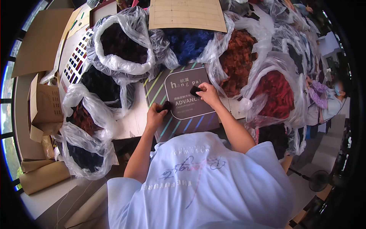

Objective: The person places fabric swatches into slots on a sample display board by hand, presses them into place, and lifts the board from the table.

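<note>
Above a grey printed box (pixel 186 103) with coloured stripes, both of my hands pinch small dark pieces. My left hand (pixel 157 113) is closed on a dark tuft of fibre (pixel 166 105) near the left side of the box's white-outlined panel. A second, blacker tuft (pixel 195 90) sits between the fingertips of my right hand (pixel 207 94), over the lettering. The two tufts are apart. Whether either tuft touches the box, I cannot tell.
Plastic bags of loose fibre surround the box: dark purple (pixel 122 44), blue (pixel 190 44), rust brown (pixel 238 57), red (pixel 275 93) and black (pixel 100 87). A colour swatch sheet (pixel 78 57) lies left. A cardboard box (pixel 47 103) stands far left; another person (pixel 324 99) is at right.
</note>
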Tool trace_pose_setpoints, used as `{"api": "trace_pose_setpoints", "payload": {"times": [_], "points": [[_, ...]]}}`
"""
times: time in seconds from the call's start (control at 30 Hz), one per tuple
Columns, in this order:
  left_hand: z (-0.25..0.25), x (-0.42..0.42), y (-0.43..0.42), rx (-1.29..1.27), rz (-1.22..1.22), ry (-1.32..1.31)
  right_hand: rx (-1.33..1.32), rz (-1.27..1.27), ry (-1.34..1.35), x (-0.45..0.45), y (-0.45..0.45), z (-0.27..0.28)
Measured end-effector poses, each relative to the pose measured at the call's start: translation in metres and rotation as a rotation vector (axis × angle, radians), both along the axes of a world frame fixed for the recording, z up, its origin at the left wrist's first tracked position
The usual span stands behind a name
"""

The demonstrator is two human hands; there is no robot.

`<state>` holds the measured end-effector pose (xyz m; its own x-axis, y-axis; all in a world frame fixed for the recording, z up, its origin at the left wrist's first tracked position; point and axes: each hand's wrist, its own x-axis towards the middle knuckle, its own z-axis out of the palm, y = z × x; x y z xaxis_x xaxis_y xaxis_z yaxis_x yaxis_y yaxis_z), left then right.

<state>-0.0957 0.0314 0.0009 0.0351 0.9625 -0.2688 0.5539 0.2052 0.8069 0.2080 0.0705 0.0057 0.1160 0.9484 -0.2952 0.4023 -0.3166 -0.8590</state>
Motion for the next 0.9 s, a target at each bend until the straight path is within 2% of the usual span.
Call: {"api": "trace_pose_setpoints", "payload": {"times": [0.03,0.07,0.13,0.17,0.23,0.37,0.43,0.5,0.57,0.63,0.7,0.73,0.8,0.9], "points": [[-0.007,-0.004,-0.003,-0.058,0.051,-0.189,-0.156,-0.036,0.267,-0.006,-0.008,0.007],[0.000,-0.005,-0.005,-0.060,0.052,-0.187,-0.184,-0.063,0.363,-0.014,-0.018,0.016],[0.028,-0.004,-0.008,-0.289,0.096,-0.246,-0.236,-0.057,0.439,-0.023,-0.031,0.015],[0.036,-0.004,-0.010,-0.290,0.094,-0.242,-0.289,-0.052,0.512,-0.027,-0.037,0.015],[0.044,-0.006,-0.014,-0.401,0.144,-0.273,-0.328,-0.049,0.540,-0.035,-0.047,0.012],[0.040,-0.012,-0.011,-0.438,0.186,-0.306,-0.386,0.013,0.558,-0.050,-0.059,0.015],[0.051,-0.011,-0.001,-0.357,0.107,-0.411,-0.408,0.185,0.587,-0.059,-0.062,0.021],[0.074,-0.006,0.012,-0.354,0.046,-0.465,-0.375,0.206,0.547,-0.062,-0.060,0.024],[0.087,-0.003,0.022,-0.226,0.095,-0.428,-0.228,-0.021,0.405,-0.055,-0.054,0.024],[0.066,-0.016,0.025,-0.195,0.100,-0.370,-0.146,-0.097,0.268,-0.043,-0.048,0.015],[0.044,-0.024,0.017,-0.159,0.030,-0.132,-0.104,-0.090,0.169,-0.038,-0.041,0.010],[0.034,-0.025,0.008,-0.219,-0.015,-0.091,-0.103,-0.097,0.169,-0.039,-0.038,0.007],[0.023,-0.018,-0.009,-0.153,-0.167,0.105,0.161,0.085,-0.184,-0.047,-0.030,0.002],[0.026,0.013,-0.027,-0.068,-0.182,0.284,0.119,0.199,-0.362,-0.072,-0.014,0.003]]}}
